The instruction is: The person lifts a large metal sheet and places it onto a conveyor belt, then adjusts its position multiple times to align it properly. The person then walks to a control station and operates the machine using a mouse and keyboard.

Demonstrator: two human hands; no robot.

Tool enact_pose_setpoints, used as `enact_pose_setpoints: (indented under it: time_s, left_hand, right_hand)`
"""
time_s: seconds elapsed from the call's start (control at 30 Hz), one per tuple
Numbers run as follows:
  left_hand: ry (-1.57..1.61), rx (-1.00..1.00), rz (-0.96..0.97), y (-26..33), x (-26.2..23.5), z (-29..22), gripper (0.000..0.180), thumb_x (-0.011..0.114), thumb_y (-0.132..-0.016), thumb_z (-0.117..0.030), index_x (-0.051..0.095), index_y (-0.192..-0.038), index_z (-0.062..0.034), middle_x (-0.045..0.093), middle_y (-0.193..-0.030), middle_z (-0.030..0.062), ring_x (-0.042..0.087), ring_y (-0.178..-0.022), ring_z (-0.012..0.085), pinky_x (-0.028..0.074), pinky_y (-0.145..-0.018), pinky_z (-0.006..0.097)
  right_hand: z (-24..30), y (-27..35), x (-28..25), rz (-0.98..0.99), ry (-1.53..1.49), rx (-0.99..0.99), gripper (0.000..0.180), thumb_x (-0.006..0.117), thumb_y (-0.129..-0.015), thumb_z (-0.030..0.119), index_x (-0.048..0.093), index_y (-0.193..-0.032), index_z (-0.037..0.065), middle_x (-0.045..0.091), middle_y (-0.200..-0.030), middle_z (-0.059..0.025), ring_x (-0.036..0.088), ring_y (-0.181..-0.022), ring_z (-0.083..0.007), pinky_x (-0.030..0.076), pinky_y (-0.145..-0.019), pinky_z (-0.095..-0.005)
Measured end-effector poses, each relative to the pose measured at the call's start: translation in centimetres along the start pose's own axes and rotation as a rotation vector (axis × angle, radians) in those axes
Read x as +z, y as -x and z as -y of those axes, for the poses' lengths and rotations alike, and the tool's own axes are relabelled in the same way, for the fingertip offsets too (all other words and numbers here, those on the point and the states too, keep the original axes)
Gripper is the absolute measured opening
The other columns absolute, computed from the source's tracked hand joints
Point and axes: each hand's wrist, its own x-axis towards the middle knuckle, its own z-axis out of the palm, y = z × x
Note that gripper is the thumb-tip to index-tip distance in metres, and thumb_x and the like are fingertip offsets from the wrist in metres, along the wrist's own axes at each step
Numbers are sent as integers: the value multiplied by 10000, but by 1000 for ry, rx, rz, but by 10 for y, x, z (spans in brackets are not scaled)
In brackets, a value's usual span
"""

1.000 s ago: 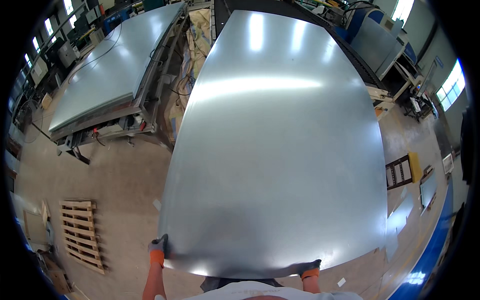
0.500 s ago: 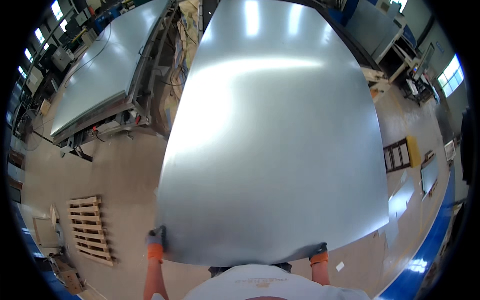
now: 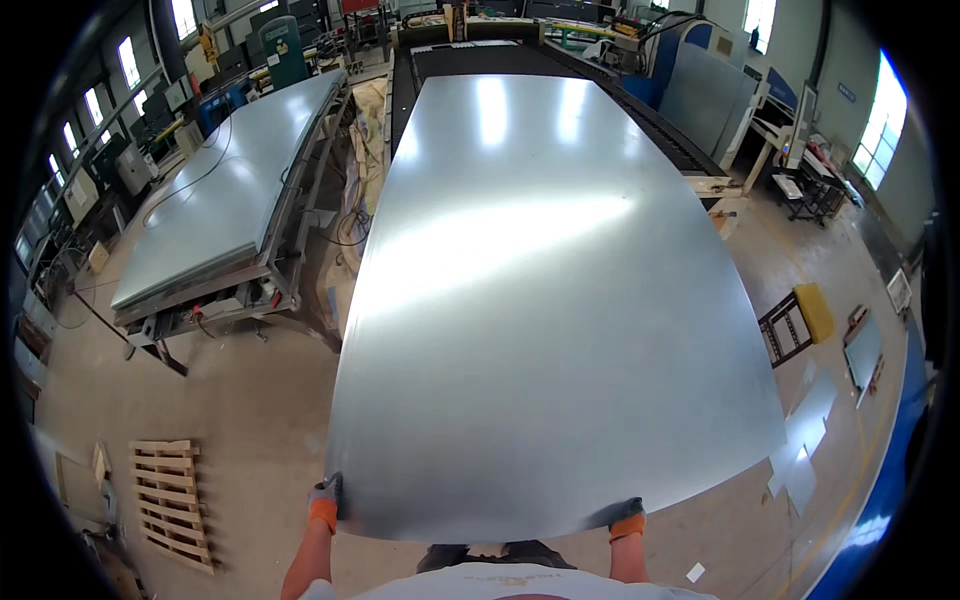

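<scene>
A large, shiny metal sheet (image 3: 560, 370) is filling the middle of the view, its far end reaching toward 12 o'clock over a dark machine bed (image 3: 480, 62) and its near edge curving just ahead of the person's body at 6 o'clock. The left hand (image 3: 327, 494), wearing a grey glove with an orange cuff, is grasping the sheet's near left corner between 7 and 8 o'clock, and the right hand (image 3: 626, 514), gloved alike, is gripping the near edge at 5 o'clock. The fingers beneath the metal are staying hidden under it. At 10 o'clock, stacked sheets (image 3: 200, 215) are lying on a metal stand (image 3: 190, 291), with a dark cable (image 3: 222, 150) curling across the top one. Crumpled cloth (image 3: 368, 110) is showing at 11 o'clock, between stand and bed. A wooden pallet (image 3: 168, 492) is lying on the floor at 8 o'clock. A yellow-topped stool (image 3: 816, 313) is standing at 3 o'clock, just beside the sheet's right edge, while flat shiny pieces (image 3: 806, 435) are lying on the floor at 4 o'clock
</scene>
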Motion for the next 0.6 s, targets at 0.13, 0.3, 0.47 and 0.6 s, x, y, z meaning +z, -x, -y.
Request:
enact_pose_setpoints:
  time_s: [0.13,0.3,0.47,0.6]
  left_hand:
    - [113,66,44,10,11,-23,636,737,-722,-594,728,-977,-12,721,-942,187,681,-905,349,505,-807,430]
    - [88,39,-18,9,9,-26,535,765,-769,-473,718,-926,36,700,-779,90,612,-705,198,489,-693,365]
    - [138,59,-22,10,16,-40,531,760,-767,-497,719,-871,22,692,-736,84,604,-671,202,484,-668,374]
    - [-16,29,-35,6,30,-41,520,771,-767,-494,721,-859,16,665,-708,56,566,-650,185,475,-654,369]
  right_hand:
    - [23,-1,-20,-62,-57,-97,329,521,-956,433,664,-1081,164,647,-1054,10,571,-1005,-184,450,-913,-369]
    - [19,5,16,-192,-65,-67,349,528,-952,457,646,-1084,156,626,-1065,-3,557,-978,-178,454,-926,-371]
    - [16,-21,9,-74,10,-54,444,462,-986,477,628,-1113,85,620,-1102,-21,547,-1007,-201,429,-969,-412]
    - [17,-21,0,-204,66,-91,464,458,-996,472,628,-1066,46,626,-1027,-40,545,-960,-185,453,-932,-368]
